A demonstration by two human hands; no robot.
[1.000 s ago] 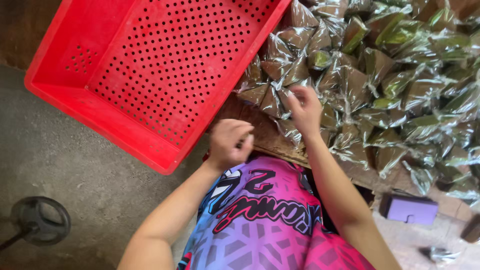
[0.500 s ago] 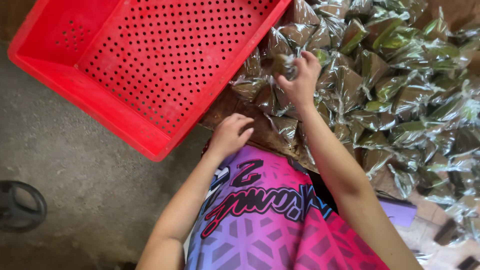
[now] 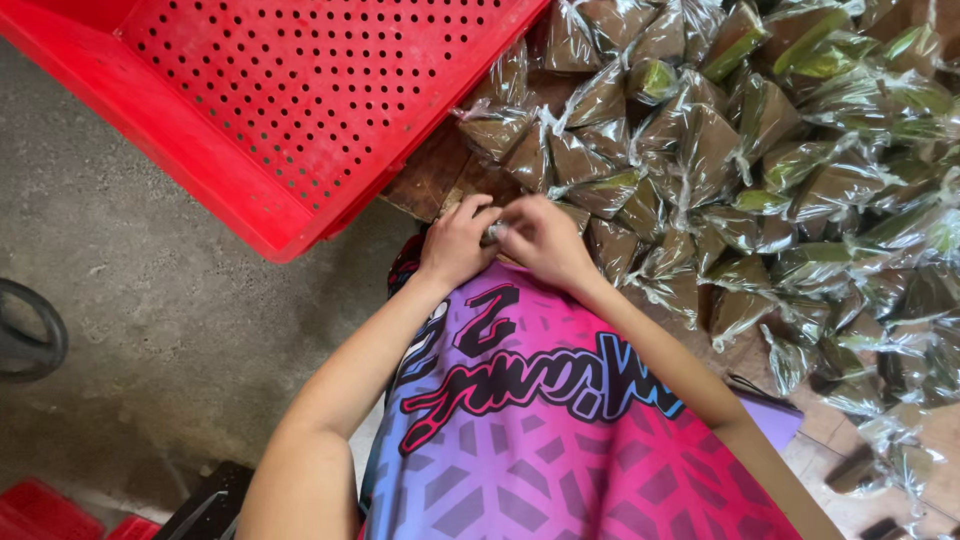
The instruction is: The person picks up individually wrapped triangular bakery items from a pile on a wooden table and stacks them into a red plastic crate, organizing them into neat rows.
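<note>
Here our 2 hands, left hand [image 3: 458, 243] and right hand [image 3: 541, 236], pinch 1 small wrapped packet [image 3: 493, 233] together, just below the packet heap [image 3: 760, 150], right of the red crate [image 3: 300, 90], likely for tying.

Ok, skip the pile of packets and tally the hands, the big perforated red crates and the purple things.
Hands: 2 (left hand, right hand)
Big perforated red crate: 1
Purple flat thing: 1
Total: 4

A red perforated crate [image 3: 300, 90] sits on grey concrete floor [image 3: 150, 300], beside a dark round object [image 3: 25, 330].
</note>
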